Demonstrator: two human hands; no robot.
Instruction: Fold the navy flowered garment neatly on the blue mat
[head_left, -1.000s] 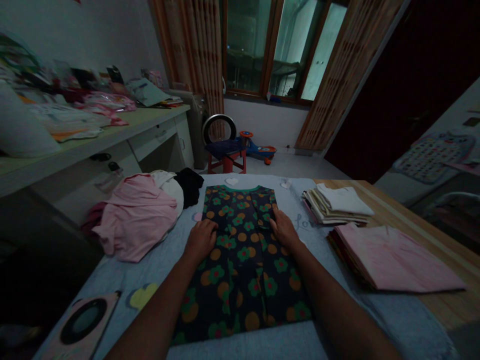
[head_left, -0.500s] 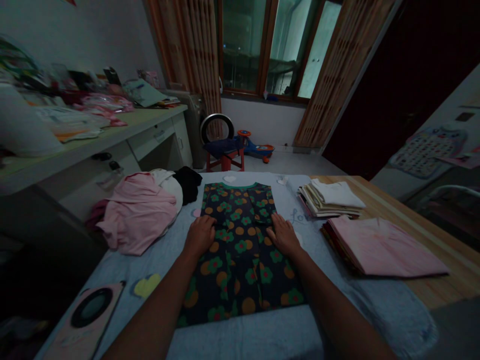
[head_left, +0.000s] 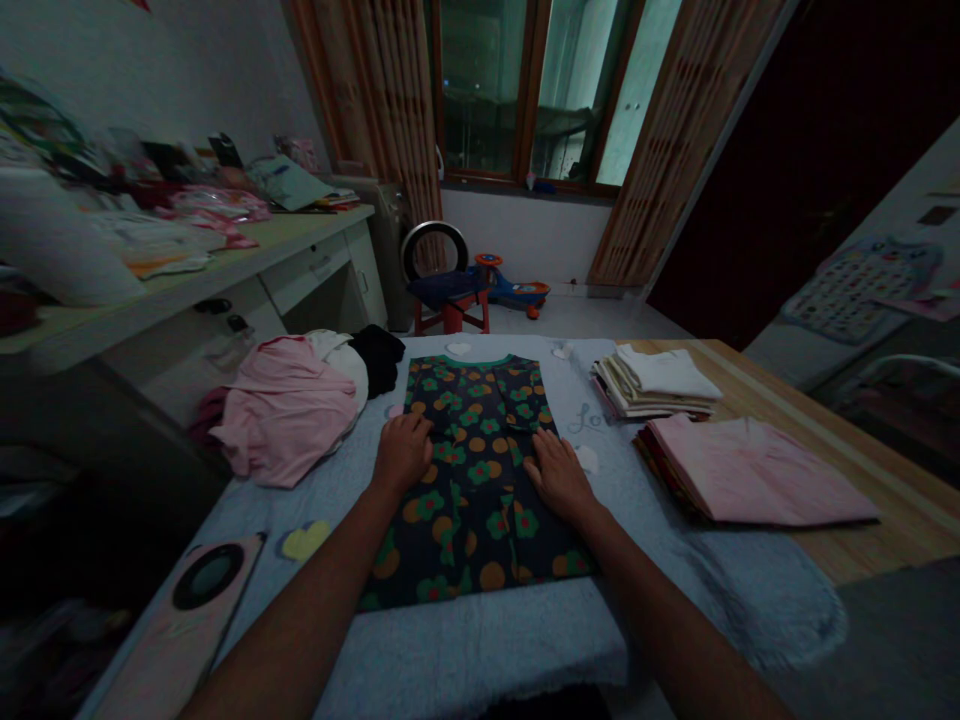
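Observation:
A dark garment (head_left: 480,500) with green flowers and orange dots lies flat before me, its green-trimmed neckline at the far end and its sides folded in. My left hand (head_left: 405,452) rests on its left edge, fingers laid over the fabric. On the opposite edge, my right hand (head_left: 559,472) lies palm down with fingers stretched out and the thumb apart. Both hands touch the cloth from above; neither lifts it. Under the garment spreads a light blue blanket (head_left: 480,655) with heart patches.
Crumpled pink clothing (head_left: 289,410) lies at the left, beside a black cloth (head_left: 379,358). A phone (head_left: 195,610) sits near left. To the right are a pink folded stack (head_left: 757,470) and a whitish folded stack (head_left: 660,380) by the wooden tabletop (head_left: 900,500). A cluttered desk (head_left: 300,235) stands left.
The view has shifted slightly, so the garment and the stacks sit a little higher in the picture. Both hands stay on the garment's edges, with hardly any movement across it.

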